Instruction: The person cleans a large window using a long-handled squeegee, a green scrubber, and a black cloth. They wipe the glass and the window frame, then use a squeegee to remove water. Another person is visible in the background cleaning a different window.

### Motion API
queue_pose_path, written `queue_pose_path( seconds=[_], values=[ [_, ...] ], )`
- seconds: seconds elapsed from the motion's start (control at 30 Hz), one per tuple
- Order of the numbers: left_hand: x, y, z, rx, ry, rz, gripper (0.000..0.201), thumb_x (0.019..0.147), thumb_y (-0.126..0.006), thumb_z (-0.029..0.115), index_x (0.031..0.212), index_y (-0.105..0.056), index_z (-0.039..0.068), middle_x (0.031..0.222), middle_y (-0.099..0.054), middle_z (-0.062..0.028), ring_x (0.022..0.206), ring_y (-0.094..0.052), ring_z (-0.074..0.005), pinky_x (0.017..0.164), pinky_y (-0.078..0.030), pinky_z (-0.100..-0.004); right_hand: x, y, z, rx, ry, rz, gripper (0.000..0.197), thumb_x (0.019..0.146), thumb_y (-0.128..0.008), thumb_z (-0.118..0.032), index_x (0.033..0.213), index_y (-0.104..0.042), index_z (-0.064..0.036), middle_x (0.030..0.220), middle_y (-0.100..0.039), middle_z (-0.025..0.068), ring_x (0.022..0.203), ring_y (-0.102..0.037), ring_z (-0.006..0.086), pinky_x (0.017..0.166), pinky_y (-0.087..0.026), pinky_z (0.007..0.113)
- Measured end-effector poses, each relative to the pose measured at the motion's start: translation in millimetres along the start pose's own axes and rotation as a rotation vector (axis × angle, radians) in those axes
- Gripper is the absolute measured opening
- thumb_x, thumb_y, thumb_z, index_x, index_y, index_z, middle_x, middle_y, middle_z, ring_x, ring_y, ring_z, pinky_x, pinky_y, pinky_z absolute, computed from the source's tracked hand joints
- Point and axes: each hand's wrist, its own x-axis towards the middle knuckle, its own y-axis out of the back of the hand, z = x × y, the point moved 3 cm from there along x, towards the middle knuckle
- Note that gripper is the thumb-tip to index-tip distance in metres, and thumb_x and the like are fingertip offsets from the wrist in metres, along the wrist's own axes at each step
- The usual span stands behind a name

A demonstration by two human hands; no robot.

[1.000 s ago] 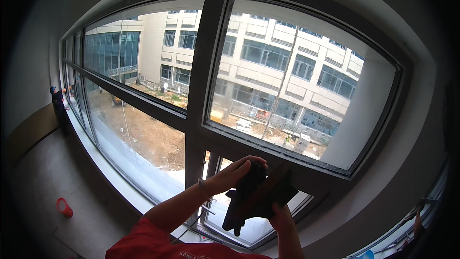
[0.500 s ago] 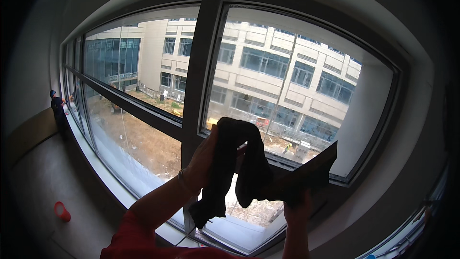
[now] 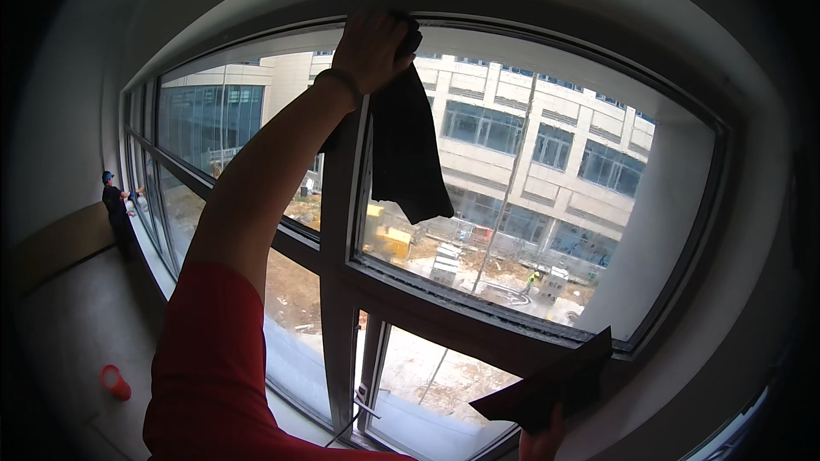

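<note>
My left hand (image 3: 369, 53) is raised to the upper left corner of the right window pane (image 3: 547, 196). Its fingers are closed over a black cloth (image 3: 408, 149), pressing part of it against the top of the frame. The rest of the cloth hangs down in front of the glass. Low at the right, my right hand (image 3: 543, 441) grips a dark, flat, long-edged piece (image 3: 551, 388) from below; against the light I cannot make out its kind. That piece lies in front of the lower frame bar, apart from the cloth.
A window handle (image 3: 366, 404) juts out by the lower pane. A red, round, hollow object (image 3: 115, 382) lies on the floor at left. Farther along the window row a person in dark clothes (image 3: 116, 205) stands at the glass. Outside are a pale building and a dirt yard.
My left hand has gone up from the pane's lower left to its top corner, taking the cloth along. My right hand with the dark flat piece has moved slightly down, away from the cloth.
</note>
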Motion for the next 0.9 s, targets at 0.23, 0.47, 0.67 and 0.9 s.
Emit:
queue_pose_path(
  seconds=[0.23, 0.47, 0.67, 0.9],
  values=[
    [-24, 14, 28, -0.092, 0.095, -0.228, 0.040, 0.076, -0.071, 0.027, 0.104, -0.057, 0.001, 0.102, -0.058, -0.0138, 0.103, -0.054, -0.0283, 0.092, -0.043, -0.0397, -4, 23, 13, 0.010, -0.030, 0.049, 0.054, 0.093, -0.058, -0.021, 0.139, -0.037, -0.0019, 0.135, -0.050, 0.0131, 0.121, -0.050, 0.0290, 0.105, -0.040, 0.043],
    [-20, -19, 26, -0.338, 0.384, 0.108, 0.026, 0.083, -0.060, 0.019, 0.096, -0.053, -0.002, 0.091, -0.059, -0.0224, 0.096, -0.054, -0.0397, 0.085, -0.047, -0.0466, -19, -7, -7, -0.174, -0.101, 0.245, 0.047, 0.092, -0.059, -0.020, 0.132, -0.046, -0.0002, 0.124, -0.055, 0.0136, 0.113, -0.053, 0.0297, 0.098, -0.043, 0.043],
    [49, -35, 102, -0.363, 0.781, 0.209, 0.037, 0.082, -0.055, 0.029, 0.097, -0.050, -0.005, 0.105, -0.050, -0.0249, 0.101, -0.049, -0.0393, 0.087, -0.039, -0.0529, -36, 35, -6, -0.160, -0.124, 0.294, 0.049, 0.092, -0.059, -0.018, 0.134, -0.043, 0.0011, 0.131, -0.050, 0.0144, 0.120, -0.048, 0.0302, 0.103, -0.038, 0.045],
    [143, 57, 272, -0.558, 0.461, 0.468, 0.033, 0.086, -0.051, 0.028, 0.096, -0.051, -0.003, 0.105, -0.045, -0.0238, 0.101, -0.045, -0.0375, 0.082, -0.037, -0.0487, -73, 64, -57, -0.204, 0.000, 0.410, 0.052, 0.089, -0.061, -0.011, 0.135, -0.041, 0.0020, 0.131, -0.049, 0.0145, 0.119, -0.048, 0.0304, 0.101, -0.041, 0.045]
  ],
)
